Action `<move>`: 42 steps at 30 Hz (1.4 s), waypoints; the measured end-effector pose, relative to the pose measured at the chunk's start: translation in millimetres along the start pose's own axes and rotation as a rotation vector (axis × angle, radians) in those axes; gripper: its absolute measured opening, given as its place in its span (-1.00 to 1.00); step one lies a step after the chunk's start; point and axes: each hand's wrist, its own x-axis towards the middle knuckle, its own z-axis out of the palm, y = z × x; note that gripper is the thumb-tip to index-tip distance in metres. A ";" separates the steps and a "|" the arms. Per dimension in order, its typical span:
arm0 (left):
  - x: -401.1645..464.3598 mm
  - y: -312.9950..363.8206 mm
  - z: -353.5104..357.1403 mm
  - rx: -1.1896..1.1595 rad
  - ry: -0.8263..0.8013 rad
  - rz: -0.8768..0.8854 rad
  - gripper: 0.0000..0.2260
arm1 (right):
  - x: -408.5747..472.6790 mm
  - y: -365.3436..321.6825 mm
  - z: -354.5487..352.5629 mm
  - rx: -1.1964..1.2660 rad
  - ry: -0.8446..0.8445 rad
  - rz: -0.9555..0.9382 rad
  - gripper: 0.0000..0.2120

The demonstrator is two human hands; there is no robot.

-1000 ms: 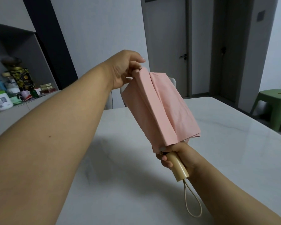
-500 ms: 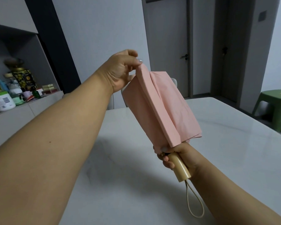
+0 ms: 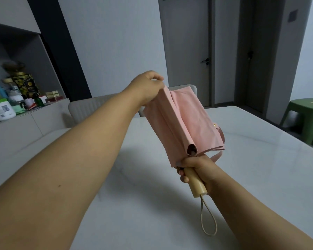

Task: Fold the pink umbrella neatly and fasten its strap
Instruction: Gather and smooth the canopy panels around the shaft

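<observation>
The pink umbrella (image 3: 184,121) is collapsed and held in the air above the white table (image 3: 251,159), tip pointing away from me. Its canopy hangs in loose flat folds. My right hand (image 3: 195,166) grips the pale wooden handle (image 3: 196,184), whose cord loop (image 3: 208,221) dangles below. My left hand (image 3: 148,87) pinches the top edge of one canopy fold near the tip. The pink strap (image 3: 220,141) with a gold snap (image 3: 214,125) hangs loose at the canopy's right side.
Two grey chair backs (image 3: 90,112) stand at the table's far edge. A sideboard (image 3: 16,123) on the left carries jars, tins and a white tub. A green stool (image 3: 307,114) stands at the right. Closed doors are behind.
The umbrella has turned slightly, so the strap and its gold snap now show at the right. One fold now opens toward me as a tube. Both hands keep their hold.
</observation>
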 end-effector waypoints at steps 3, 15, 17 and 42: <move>0.5 -5.1 3.1 0.116 0.014 0.048 -0.63 | 0.2 0.9 1.5 -0.055 0.056 0.003 -0.93; 2.3 -48.9 13.7 -0.216 0.070 -0.133 -0.89 | 0.0 -2.2 -1.2 0.095 -0.008 0.003 -0.80; -3.7 -59.8 18.0 -0.477 0.048 -0.169 -0.82 | -2.8 -4.3 -1.1 0.172 -0.073 0.026 -0.81; -40.5 -66.8 87.2 -0.349 0.017 -0.232 -0.31 | -9.4 2.1 14.5 -0.195 0.059 -0.133 -0.90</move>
